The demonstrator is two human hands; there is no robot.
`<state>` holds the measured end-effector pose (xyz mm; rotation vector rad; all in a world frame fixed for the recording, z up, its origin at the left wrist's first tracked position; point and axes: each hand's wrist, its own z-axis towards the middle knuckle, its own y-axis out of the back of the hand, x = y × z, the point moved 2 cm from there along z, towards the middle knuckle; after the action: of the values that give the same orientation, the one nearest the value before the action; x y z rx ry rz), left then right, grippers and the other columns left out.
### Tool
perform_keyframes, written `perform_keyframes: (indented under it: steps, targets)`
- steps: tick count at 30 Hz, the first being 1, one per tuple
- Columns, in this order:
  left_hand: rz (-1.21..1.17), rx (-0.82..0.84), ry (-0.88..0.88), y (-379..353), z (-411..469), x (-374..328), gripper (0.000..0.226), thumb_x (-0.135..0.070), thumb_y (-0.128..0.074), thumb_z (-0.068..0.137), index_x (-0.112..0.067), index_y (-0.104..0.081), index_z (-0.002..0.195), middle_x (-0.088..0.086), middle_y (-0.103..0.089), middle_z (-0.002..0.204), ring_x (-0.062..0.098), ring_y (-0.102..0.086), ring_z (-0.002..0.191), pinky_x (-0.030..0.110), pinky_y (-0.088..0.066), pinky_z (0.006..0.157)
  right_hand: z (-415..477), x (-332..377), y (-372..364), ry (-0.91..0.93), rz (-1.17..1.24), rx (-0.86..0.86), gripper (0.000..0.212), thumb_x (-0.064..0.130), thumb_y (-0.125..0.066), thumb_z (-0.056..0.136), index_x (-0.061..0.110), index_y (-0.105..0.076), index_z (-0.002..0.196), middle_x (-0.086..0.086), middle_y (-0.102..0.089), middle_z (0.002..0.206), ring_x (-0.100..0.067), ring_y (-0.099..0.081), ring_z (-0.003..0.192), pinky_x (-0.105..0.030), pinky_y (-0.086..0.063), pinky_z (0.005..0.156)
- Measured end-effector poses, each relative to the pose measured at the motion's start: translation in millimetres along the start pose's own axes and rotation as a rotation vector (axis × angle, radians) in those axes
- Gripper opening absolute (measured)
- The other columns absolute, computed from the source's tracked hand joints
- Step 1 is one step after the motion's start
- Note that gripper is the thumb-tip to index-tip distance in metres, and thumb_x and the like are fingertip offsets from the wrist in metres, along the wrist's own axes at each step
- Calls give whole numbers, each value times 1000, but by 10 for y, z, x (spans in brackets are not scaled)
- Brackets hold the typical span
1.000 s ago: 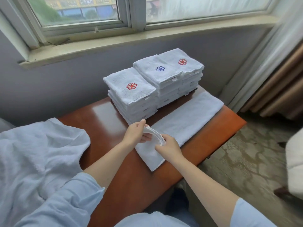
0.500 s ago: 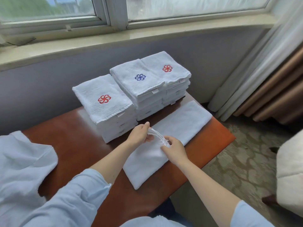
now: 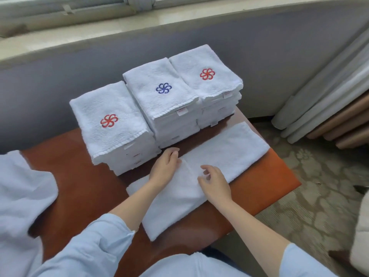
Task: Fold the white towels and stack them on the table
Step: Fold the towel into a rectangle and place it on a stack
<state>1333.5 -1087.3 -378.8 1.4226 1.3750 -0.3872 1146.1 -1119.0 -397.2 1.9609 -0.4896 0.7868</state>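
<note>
A long white towel (image 3: 225, 154), folded into a strip, lies diagonally across the brown table (image 3: 83, 188). My left hand (image 3: 164, 167) rests flat on its middle with straight fingers. My right hand (image 3: 214, 181) hovers just over the towel beside it, fingers loosely curled and holding nothing. Behind the strip stand three stacks of folded white towels: a left stack with a red flower (image 3: 111, 124), a middle stack with a blue flower (image 3: 161, 92) and a right stack with a red flower (image 3: 205, 74).
A loose heap of white cloth (image 3: 22, 196) covers the table's left end. A grey wall and window sill run behind the stacks. Curtains (image 3: 329, 104) hang at the right over patterned carpet. A pale padded seat edge (image 3: 361, 232) shows at the far right.
Both hands were pinching a raised fold at the towel's middle. They have let it go; the towel now lies flat, my left hand presses on it and my right hand has lifted free.
</note>
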Motion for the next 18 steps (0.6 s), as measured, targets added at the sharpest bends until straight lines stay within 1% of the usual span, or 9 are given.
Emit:
perform_keyframes:
  steps: [2,4,7,10,13,15,16,17,18]
  targets:
    - [144,-129,-107,49,-160,79,22,-47,-33,100,-43,-54,104,-24,-63,88,-5,-60,81,23,-43,64,30,30,-6,109,-76,-5,24,29,-59,92,30,-60,117,14,-53,105,-5,-51,96,-24,-46,74]
    - [260,-184,-189,63,-319,172,22,-47,-32,99,-41,-52,95,-22,-59,86,-3,-57,81,22,-39,59,67,77,-50,157,-117,38,20,32,-60,92,28,-62,112,14,-55,99,-5,-52,93,-24,-48,74]
    - [379,-236,-283,90,-493,325,18,-30,-41,103,-30,-56,95,-19,-57,86,3,-54,80,28,-45,66,156,143,-130,131,-119,89,28,37,-60,93,27,-61,119,12,-56,99,-7,-55,91,-27,-50,76]
    - [478,-262,-312,106,-607,406,18,-20,-45,103,-20,-62,96,-10,-61,90,12,-56,84,34,-47,74,268,206,-173,100,-131,109,26,41,-60,93,28,-60,116,12,-55,98,-8,-55,86,-26,-46,68]
    - [564,-220,-321,85,-676,433,18,-19,-46,102,-19,-64,104,-6,-64,102,17,-57,97,36,-45,86,386,247,-195,111,-152,143,15,38,-59,93,27,-60,103,10,-56,100,-8,-55,83,-26,-43,65]
    - [600,-189,-321,69,-697,447,20,-22,-48,101,-20,-63,115,-5,-62,115,18,-55,110,35,-41,95,466,273,-196,118,-152,167,9,35,-56,95,26,-56,97,10,-58,94,-7,-55,78,-25,-41,61]
    - [624,-163,-308,54,-703,460,26,-26,-50,100,-21,-60,124,-4,-59,125,19,-52,119,34,-35,102,504,284,-194,114,-141,173,9,33,-54,97,25,-53,97,10,-58,88,-6,-54,74,-24,-40,58]
    - [665,-128,-283,30,-706,476,36,-33,-49,100,-22,-53,135,-3,-51,138,20,-44,130,34,-26,111,539,297,-194,111,-131,178,9,32,-52,98,24,-51,97,10,-56,82,-5,-53,70,-25,-39,56]
    - [729,-84,-252,7,-707,500,50,-41,-46,100,-22,-40,147,-3,-38,152,21,-31,142,35,-14,118,566,309,-199,112,-129,186,9,31,-50,100,22,-49,99,9,-55,78,-6,-52,67,-26,-38,54]
